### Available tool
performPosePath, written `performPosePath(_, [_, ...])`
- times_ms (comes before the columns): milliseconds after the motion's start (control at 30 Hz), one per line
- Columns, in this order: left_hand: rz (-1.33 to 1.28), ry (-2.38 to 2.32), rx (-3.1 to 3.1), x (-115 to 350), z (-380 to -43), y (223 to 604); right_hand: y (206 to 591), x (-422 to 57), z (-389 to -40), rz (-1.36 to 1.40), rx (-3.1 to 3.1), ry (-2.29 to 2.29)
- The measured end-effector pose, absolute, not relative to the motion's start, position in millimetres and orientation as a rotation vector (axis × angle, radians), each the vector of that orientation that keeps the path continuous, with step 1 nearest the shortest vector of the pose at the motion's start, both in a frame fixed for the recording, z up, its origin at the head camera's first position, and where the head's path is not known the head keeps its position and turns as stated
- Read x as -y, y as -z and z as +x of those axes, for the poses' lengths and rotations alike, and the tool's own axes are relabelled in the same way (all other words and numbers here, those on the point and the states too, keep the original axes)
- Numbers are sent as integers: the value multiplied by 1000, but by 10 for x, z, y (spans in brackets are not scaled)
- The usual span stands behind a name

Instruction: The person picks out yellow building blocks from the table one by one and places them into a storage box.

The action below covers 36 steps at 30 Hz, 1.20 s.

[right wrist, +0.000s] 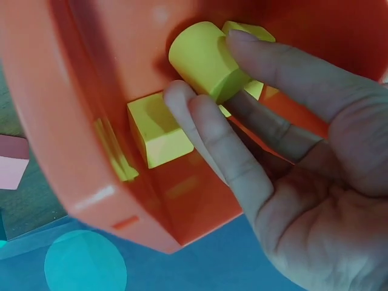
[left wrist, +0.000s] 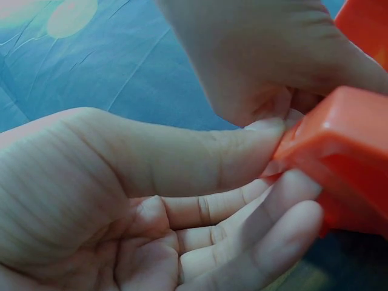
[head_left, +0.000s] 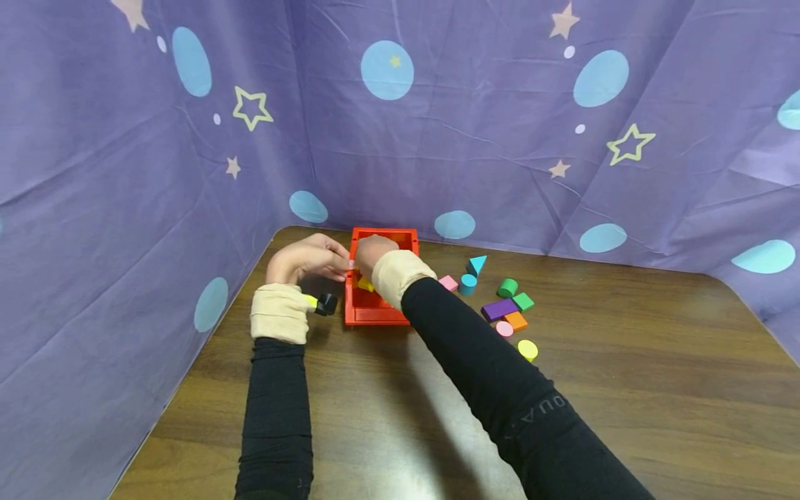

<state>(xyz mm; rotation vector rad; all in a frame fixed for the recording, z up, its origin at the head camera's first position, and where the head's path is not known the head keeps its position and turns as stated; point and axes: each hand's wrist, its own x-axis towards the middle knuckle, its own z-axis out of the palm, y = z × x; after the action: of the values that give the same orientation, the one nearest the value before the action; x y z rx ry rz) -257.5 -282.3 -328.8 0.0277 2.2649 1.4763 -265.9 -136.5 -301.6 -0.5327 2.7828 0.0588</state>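
A red box [head_left: 376, 317] stands near the back of the table. My left hand [head_left: 306, 258] pinches its left side between thumb and fingers; in the left wrist view, the thumb [left wrist: 206, 159] lies against the red edge. My right hand [head_left: 376, 251] reaches down inside the box. Seen from the right wrist, it holds a yellow cylinder [right wrist: 203, 57] between thumb and fingers. Beside the cylinder, a yellow block [right wrist: 162, 130] lies on the box floor, and another yellow block [right wrist: 251, 30] is partly hidden behind the thumb.
Right of the box lie loose blocks: a pink block [head_left: 447, 282], a blue cylinder [head_left: 467, 285], a blue triangular block [head_left: 476, 264], a green cylinder [head_left: 507, 288], a purple block [head_left: 499, 310], an orange block [head_left: 516, 321] and a yellow cylinder [head_left: 528, 349]. A purple curtain [head_left: 500, 139] hangs behind.
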Motion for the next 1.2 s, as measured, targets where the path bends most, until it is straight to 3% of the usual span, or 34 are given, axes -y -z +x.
performPosePath(1200, [9, -1465, -2270, 2828, -2569, 3310, 3078, 1283, -2659, -601, -2787, -77])
